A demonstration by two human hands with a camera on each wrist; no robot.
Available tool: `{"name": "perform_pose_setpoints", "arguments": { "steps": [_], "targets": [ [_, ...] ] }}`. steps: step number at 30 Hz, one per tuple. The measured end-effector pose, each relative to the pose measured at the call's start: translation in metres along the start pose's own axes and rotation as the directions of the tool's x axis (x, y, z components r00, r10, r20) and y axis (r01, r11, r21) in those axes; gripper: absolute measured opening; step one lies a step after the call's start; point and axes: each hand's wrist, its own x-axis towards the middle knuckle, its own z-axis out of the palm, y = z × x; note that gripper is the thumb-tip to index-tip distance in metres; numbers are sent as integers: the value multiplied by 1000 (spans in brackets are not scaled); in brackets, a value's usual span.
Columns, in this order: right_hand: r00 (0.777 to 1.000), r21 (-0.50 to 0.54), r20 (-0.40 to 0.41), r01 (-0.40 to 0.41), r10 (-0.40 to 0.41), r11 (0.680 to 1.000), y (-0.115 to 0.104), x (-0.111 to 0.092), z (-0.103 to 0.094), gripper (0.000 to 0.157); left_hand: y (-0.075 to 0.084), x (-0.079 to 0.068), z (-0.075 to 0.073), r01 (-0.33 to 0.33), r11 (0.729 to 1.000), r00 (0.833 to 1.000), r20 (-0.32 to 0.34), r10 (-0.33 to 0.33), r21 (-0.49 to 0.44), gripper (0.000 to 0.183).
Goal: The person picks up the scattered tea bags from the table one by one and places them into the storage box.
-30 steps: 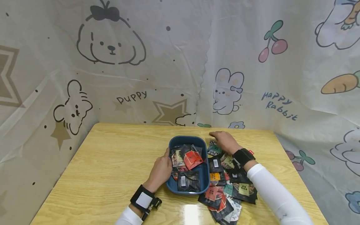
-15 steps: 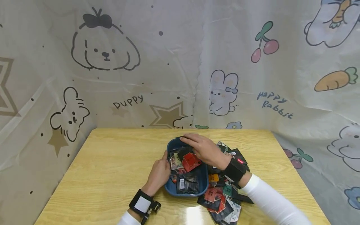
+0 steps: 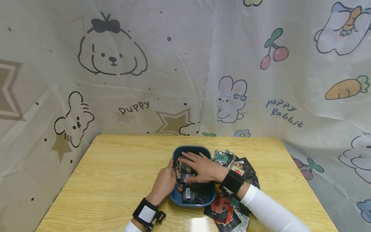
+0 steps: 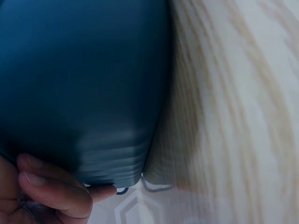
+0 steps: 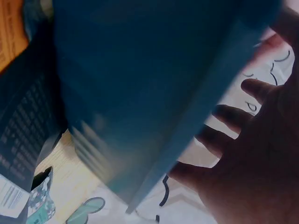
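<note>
A deep blue plastic bin [image 3: 209,196] stands on the table, holding several small black sachets. The left hand [image 3: 164,184] holds its left side; in the left wrist view the bin's wall [image 4: 84,84] rises beside curled fingers [image 4: 56,191]. Inside the bin's upper half, the right hand [image 3: 204,169] rests with spread fingers over a black sachet [image 3: 188,175] that has a barcode label. Another barcoded sachet [image 3: 195,195] lies flat at the near end. Seen from the right wrist, the straight fingers [image 5: 229,116] reach over the rim.
A loose pile of black sachets with red, green and pale labels lies right of the bin, including a red-labelled sachet [image 3: 220,206] and a green patterned sachet [image 3: 221,158]. The wooden table [image 3: 121,174] meets a printed curtain [image 3: 174,80] behind it.
The right hand has moved left from the pile to over the bin, bringing a black sachet that now covers the red-labelled one inside. The left hand stays at the bin's side.
</note>
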Motion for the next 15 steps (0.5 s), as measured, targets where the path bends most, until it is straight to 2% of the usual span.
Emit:
{"name": "perform_pose_setpoints", "arguments": {
  "steps": [4, 9, 13, 15],
  "targets": [
    [994, 7, -98, -49, 49, 999, 10, -8, -12, 81, 1, -1, -1, 12, 1000, 1000, -12, -12, 2, 48],
    [963, 17, -220, -159, 159, 987, 37, -29, -32, 83, 4, -1, 0, 26, 1000, 1000, 1, -26, -7, 48],
    [929, 11, -258, -273, 266, 962, 63, -48, -38, 78, 4, -2, 0, 34, 999, 999, 1, -34, -4, 48],
    [915, 4, -243, -332, 323, 943, 75, -57, -36, 78, 4, -2, 0, 33, 999, 999, 2, -33, -2, 49]
  ]
}}
